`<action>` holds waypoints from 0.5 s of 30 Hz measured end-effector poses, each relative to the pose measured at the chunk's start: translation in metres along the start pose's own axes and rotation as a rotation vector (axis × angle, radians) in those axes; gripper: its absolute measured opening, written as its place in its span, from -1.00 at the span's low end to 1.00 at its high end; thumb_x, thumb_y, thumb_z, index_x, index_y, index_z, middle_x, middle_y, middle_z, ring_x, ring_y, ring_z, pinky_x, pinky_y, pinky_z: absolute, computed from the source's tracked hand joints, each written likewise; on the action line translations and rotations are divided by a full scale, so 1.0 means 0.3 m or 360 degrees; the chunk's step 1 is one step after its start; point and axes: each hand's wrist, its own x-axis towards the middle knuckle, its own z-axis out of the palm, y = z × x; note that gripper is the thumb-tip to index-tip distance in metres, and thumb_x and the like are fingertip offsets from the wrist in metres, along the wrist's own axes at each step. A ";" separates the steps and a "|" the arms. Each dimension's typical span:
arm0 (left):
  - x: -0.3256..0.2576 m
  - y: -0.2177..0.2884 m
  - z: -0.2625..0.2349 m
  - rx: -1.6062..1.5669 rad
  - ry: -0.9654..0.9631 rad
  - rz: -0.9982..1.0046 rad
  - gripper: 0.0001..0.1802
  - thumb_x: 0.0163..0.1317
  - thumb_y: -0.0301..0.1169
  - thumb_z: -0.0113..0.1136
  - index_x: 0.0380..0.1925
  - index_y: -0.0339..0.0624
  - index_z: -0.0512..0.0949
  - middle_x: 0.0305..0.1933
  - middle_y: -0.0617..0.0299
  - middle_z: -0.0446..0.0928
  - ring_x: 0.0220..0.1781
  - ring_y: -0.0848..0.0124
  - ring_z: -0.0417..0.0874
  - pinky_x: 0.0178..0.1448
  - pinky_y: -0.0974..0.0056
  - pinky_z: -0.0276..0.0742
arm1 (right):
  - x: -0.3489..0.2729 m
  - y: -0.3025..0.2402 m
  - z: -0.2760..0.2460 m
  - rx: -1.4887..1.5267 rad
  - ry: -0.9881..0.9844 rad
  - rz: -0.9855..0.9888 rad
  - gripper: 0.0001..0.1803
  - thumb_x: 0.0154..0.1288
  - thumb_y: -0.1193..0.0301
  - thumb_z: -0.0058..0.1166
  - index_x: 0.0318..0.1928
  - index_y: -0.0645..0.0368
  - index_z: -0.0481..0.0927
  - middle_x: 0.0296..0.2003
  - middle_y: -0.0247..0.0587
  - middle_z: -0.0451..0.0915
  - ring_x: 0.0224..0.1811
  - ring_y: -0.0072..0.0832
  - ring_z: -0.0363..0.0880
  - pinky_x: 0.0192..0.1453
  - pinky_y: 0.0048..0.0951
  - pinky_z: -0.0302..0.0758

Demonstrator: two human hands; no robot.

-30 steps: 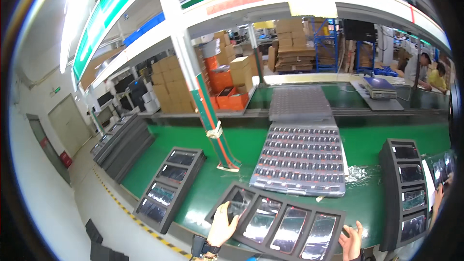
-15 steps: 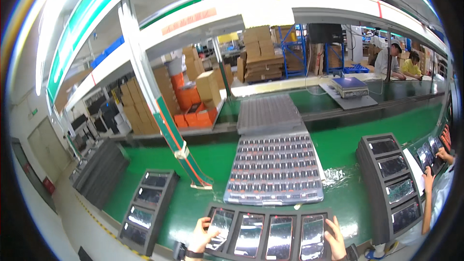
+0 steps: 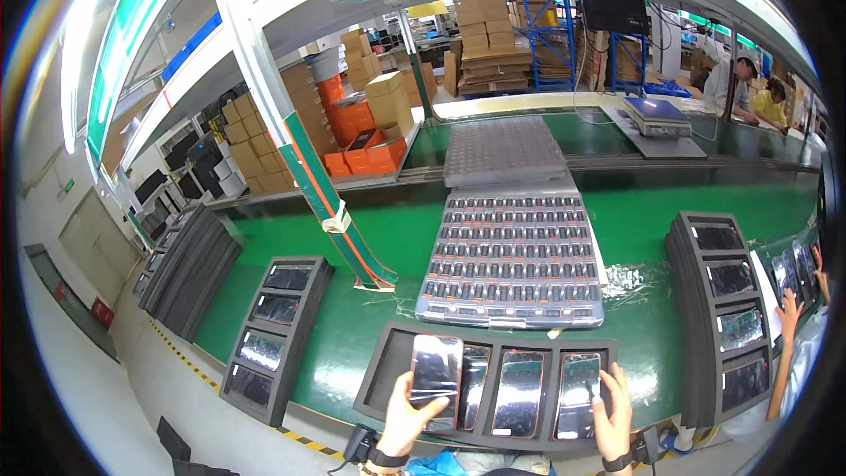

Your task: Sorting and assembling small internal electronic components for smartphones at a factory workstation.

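A dark foam tray with several slots lies at the near edge of the green bench, glossy phone screens in its slots. My left hand grips one phone screen and holds it lifted over the tray's left slots. My right hand rests with spread fingers on the tray's right end, touching the rightmost screen. Just beyond the tray lies a grey tray of many small dark parts.
Stacks of dark foam trays with screens stand at left, far left and right. A slanted green-white post meets the bench. An empty grey tray lies farther back. Another person's hand reaches in at right; two people stand at the far right.
The view has swung so the tray sits centred. My left hand has lifted a screen out above the left slots; my right hand stays on the tray's right end.
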 end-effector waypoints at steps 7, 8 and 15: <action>0.016 -0.157 0.057 0.0423 -0.0075 0.0155 -0.19 0.01 -0.49 0.52 0.25 -0.33 0.29 0.13 0.02 0.54 0.12 0.29 0.60 0.22 0.24 0.53 | -0.033 0.034 0.083 -0.0012 -0.0135 0.0070 -0.34 0.29 0.39 0.12 0.39 0.19 0.30 0.48 0.20 0.09 0.54 0.01 0.04 0.56 -0.14 0.02; 0.025 -0.165 0.053 0.0623 -0.0083 0.0230 -0.15 0.00 -0.48 0.51 0.29 -0.35 0.27 0.16 -0.02 0.53 0.14 0.25 0.59 0.21 0.24 0.53 | -0.033 0.029 0.084 0.0070 -0.0070 0.0117 -0.35 0.28 0.40 0.12 0.38 0.20 0.31 0.47 0.21 0.09 0.55 -0.02 0.05 0.56 -0.15 0.02; 0.059 -0.179 0.056 0.0972 -0.0111 0.0350 0.01 0.00 -0.47 0.46 0.46 -0.25 0.13 0.37 -0.11 0.35 0.40 0.19 0.39 0.36 0.16 0.39 | -0.003 0.045 0.062 0.1174 -0.0087 0.0492 -0.21 0.21 0.70 0.04 0.45 0.30 0.07 0.42 0.03 0.18 0.47 -0.28 0.19 0.48 -0.33 0.20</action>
